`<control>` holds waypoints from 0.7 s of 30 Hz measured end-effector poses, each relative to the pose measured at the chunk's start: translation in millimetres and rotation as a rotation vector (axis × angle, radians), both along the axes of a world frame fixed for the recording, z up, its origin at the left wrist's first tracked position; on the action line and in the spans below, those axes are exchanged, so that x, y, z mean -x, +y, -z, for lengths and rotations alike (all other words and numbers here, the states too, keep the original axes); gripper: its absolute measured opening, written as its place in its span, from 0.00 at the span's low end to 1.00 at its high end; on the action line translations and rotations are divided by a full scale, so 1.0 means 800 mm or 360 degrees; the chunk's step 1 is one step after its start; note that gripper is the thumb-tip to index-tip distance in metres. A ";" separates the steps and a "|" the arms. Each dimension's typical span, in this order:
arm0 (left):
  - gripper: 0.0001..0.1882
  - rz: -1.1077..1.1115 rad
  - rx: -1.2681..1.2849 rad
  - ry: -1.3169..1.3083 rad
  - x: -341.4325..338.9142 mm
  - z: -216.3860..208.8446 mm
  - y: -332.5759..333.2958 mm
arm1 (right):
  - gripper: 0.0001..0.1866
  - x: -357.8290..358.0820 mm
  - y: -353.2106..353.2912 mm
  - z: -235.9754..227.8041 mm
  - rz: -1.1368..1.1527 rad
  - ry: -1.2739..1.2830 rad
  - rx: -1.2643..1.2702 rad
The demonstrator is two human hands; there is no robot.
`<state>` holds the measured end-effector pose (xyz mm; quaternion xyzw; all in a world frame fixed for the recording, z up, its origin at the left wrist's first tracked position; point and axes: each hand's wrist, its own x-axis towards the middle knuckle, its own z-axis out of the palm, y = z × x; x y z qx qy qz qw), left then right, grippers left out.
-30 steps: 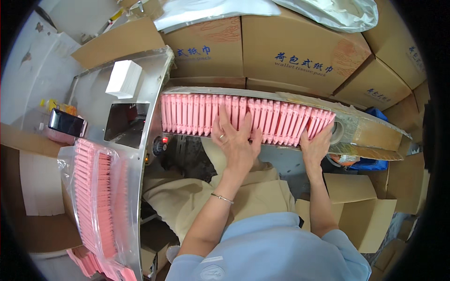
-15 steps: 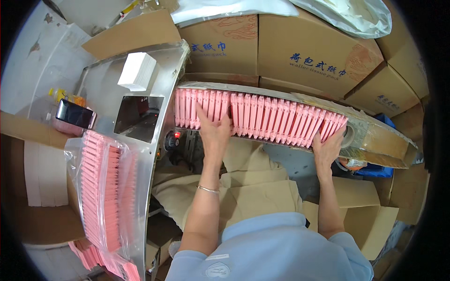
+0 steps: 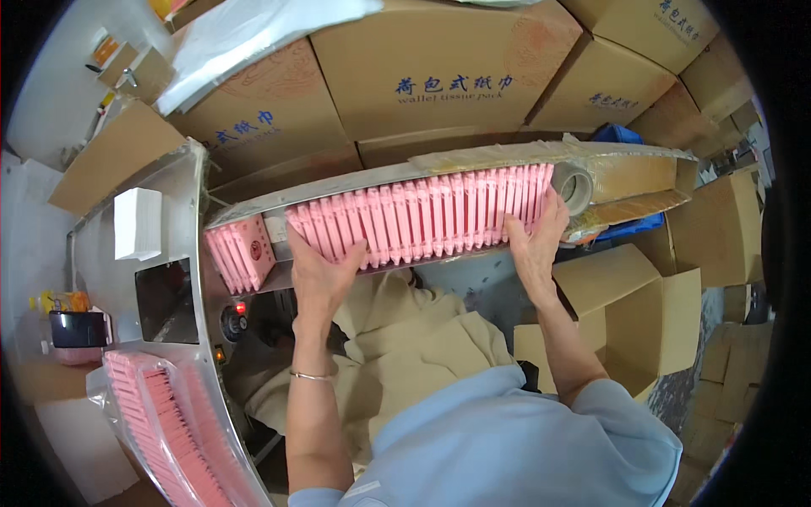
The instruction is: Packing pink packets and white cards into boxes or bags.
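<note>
A long row of upright pink tissue packs stands in a narrow metal-edged trough before me. My left hand presses the row's left end, its thumb along the near side and its other fingers mostly hidden behind the packs. At the opposite end, my right hand clasps the last packs, thumb toward me. Between them, both hands squeeze the row together. Left of my left hand, past a gap, a smaller group of pink packs sits at the trough's end.
A tape roll lies right of the row. An open cardboard box stands lower right; closed cartons line the back. On the metal table are a white paper stack, a phone and bagged pink packs.
The view has swung right. My left hand has parted the row from a small group at the left, opening a gap there. My right hand stays at the right end.
</note>
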<state>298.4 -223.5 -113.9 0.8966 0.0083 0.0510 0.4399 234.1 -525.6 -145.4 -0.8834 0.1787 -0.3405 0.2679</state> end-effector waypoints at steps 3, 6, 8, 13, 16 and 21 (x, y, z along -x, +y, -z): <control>0.51 0.0120 -0.0025 0.0048 -0.010 0.000 0.013 | 0.45 -0.013 -0.040 -0.031 -0.0225 0.0276 -0.0636; 0.51 0.0144 -0.0097 -0.0034 -0.014 0.012 0.000 | 0.51 -0.029 -0.038 -0.042 -0.0482 0.0400 -0.1360; 0.50 -0.0184 -0.0150 -0.0031 -0.011 0.014 -0.035 | 0.46 -0.043 -0.009 -0.029 -0.0445 -0.0069 -0.0114; 0.46 -0.0291 -0.0133 -0.0080 -0.005 0.014 -0.046 | 0.45 -0.034 -0.019 -0.034 -0.0533 0.0164 -0.1141; 0.44 -0.0268 -0.0055 -0.0045 -0.005 0.016 -0.048 | 0.43 -0.034 -0.022 -0.033 -0.0536 0.0116 -0.1157; 0.44 -0.0231 -0.0110 -0.0097 -0.003 0.018 -0.044 | 0.43 -0.033 -0.028 -0.046 -0.0659 0.0218 -0.1308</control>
